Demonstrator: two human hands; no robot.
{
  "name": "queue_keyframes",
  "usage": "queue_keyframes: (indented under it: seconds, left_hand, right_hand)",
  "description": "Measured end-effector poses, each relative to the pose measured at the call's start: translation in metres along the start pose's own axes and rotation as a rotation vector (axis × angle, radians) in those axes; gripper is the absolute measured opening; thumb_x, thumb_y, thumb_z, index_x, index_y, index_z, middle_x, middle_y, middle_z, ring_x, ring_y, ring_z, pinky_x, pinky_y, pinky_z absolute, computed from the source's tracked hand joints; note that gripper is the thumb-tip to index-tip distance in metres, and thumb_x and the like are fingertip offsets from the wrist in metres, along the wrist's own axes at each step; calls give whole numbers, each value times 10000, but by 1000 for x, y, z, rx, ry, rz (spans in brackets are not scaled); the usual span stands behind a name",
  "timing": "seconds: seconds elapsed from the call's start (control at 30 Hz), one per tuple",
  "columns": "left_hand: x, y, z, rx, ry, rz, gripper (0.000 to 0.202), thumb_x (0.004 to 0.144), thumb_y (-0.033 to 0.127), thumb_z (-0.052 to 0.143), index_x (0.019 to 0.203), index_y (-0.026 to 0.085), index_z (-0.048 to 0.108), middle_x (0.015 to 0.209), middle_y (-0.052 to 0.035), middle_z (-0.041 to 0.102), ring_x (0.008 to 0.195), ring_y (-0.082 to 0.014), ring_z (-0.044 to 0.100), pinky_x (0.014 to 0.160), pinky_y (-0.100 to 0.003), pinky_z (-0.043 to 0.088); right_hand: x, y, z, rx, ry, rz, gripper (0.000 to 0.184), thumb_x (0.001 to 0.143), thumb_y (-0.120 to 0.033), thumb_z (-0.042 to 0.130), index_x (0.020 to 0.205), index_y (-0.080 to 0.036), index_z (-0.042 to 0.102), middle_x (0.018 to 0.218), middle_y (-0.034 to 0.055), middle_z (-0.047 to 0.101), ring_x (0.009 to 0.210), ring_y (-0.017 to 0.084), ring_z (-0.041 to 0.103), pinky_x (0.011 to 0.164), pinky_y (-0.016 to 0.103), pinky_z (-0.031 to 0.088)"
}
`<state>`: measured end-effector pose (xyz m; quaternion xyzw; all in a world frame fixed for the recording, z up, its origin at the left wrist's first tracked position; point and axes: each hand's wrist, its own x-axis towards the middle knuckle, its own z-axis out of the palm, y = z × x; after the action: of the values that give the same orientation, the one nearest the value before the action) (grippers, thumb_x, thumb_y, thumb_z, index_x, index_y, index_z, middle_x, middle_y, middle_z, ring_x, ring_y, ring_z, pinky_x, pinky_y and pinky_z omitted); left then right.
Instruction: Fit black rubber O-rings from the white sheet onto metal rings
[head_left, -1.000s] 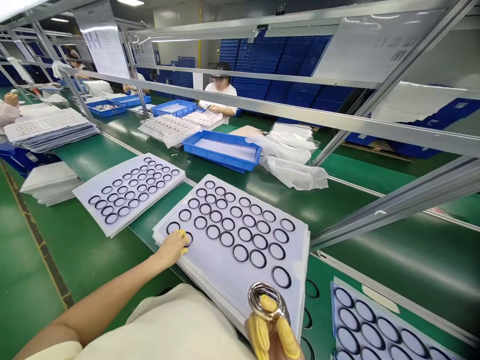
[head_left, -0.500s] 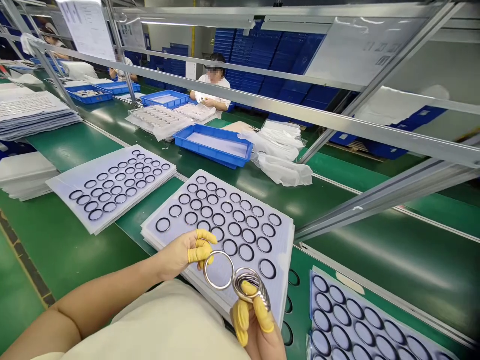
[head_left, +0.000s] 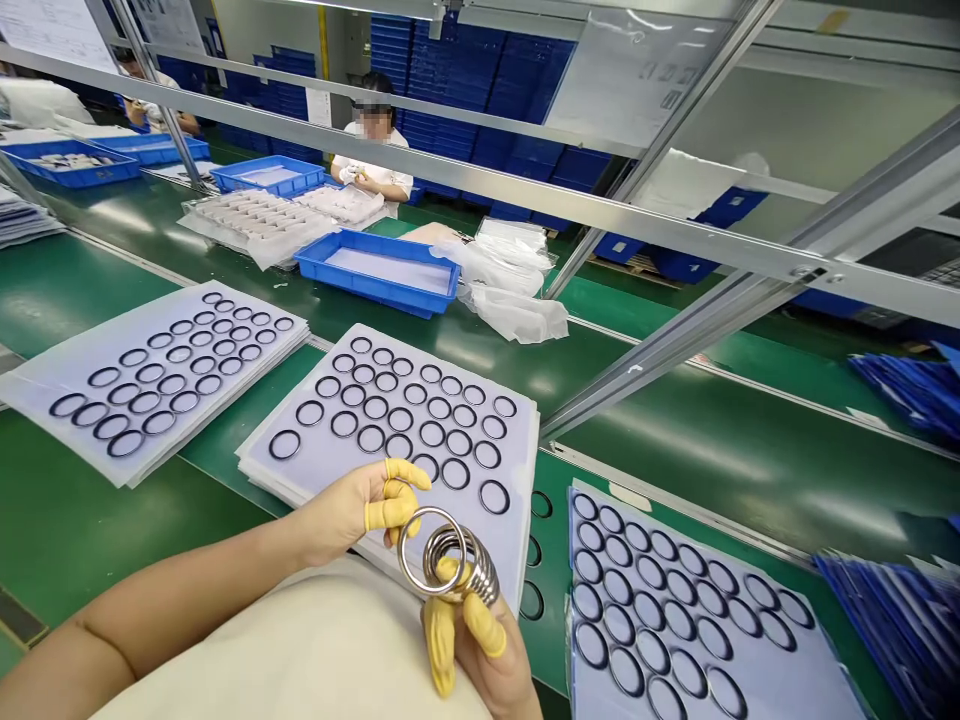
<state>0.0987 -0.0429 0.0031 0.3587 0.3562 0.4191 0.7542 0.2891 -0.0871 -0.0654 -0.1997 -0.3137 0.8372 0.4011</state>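
Note:
Yellow finger cots cover the fingertips of both my hands. My left hand [head_left: 367, 508] pinches one shiny metal ring [head_left: 406, 568] by its upper left edge. Several more metal rings [head_left: 480, 568] are stacked on the fingers of my right hand [head_left: 480, 640], which is closed round them. The single ring overlaps the front of that stack. Behind my hands lies a pile of white sheets [head_left: 255, 462] with rows of dark-edged rings [head_left: 373, 438] on top.
A second ringed sheet pile [head_left: 45, 360] lies to the left and a ringed sheet [head_left: 795, 680] to the right. Across the green bench stand blue trays [head_left: 375, 290], white wrapping [head_left: 517, 310] and a metal frame [head_left: 637, 385]. A co-worker [head_left: 375, 150] sits beyond.
My view has swung to the right. The ring in my left hand has moved from beside the stack to overlapping its front. Fewer rings lie on the middle pile near my hands.

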Motion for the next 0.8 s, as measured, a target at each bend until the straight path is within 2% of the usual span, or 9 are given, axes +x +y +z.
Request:
queue_keyframes:
  seconds: [0.1,0.2,0.3,0.37,0.4,0.47,0.57,0.7,0.8]
  left_hand:
    - [6,-10,-5,133,20,61,447,733,449,725,1018,164,534,651,34,533,627,-113,520,581,-231,415]
    - [8,-20,-30,518,162,167,359,809,398,626,1077,175,541,765,-4,591,730,-146,559,738,-309,469]
    - [0,-28,-80,1099,453,216,309,851,338,534,1124,198,573,1037,-73,632,967,-222,575,906,-386,444]
    - [-11,-33,-119,1446,642,130,306,850,324,516,1110,187,601,1187,-113,596,1137,-283,512,987,-419,395]
    - [-17,-36,-137,1570,707,50,300,837,315,521,1089,180,613,1197,-125,592,1147,-301,502,992,-424,390]
    - [-29,-42,-167,1616,767,-25,281,814,287,525,1030,146,637,1148,-171,602,1063,-344,525,940,-471,402]
    - [-42,-48,-191,1600,804,-73,230,807,264,489,909,148,660,1036,-170,629,941,-342,543,847,-470,432]
    - [-45,-50,-196,1524,829,-43,214,810,250,463,769,174,659,940,-142,637,893,-312,546,842,-435,433]
    - [-44,-43,-186,1425,851,15,205,820,282,470,797,184,648,967,-125,644,963,-302,540,897,-416,422]
  right_hand:
    - [2,5,-7,27,-8,-1,370,819,-534,602,955,-195,661,406,-18,539,316,109,408,342,205,338]
    - [3,7,-11,36,20,-1,371,810,-543,602,929,-198,668,406,-29,503,335,126,430,348,224,364]
    - [3,6,-10,34,62,0,396,767,-575,634,859,-192,677,388,-45,444,354,134,434,362,233,368]
    - [2,2,-7,27,95,7,412,733,-595,662,831,-195,678,396,-40,455,369,137,440,382,240,376]
    - [1,-1,-4,21,112,14,413,722,-596,676,831,-198,680,408,-32,474,382,138,448,398,243,383]
    - [1,-6,1,13,140,31,403,709,-579,706,862,-207,681,443,-23,516,403,132,462,428,243,393]
    - [2,-12,6,5,162,53,375,713,-549,725,900,-228,672,463,-27,541,414,123,467,446,235,392]
    - [5,-14,8,-13,165,60,367,717,-541,724,884,-222,655,448,-23,546,423,136,477,451,240,396]
    - [8,-14,9,2,141,67,359,728,-538,713,887,-222,653,466,-20,551,422,132,471,455,242,386]
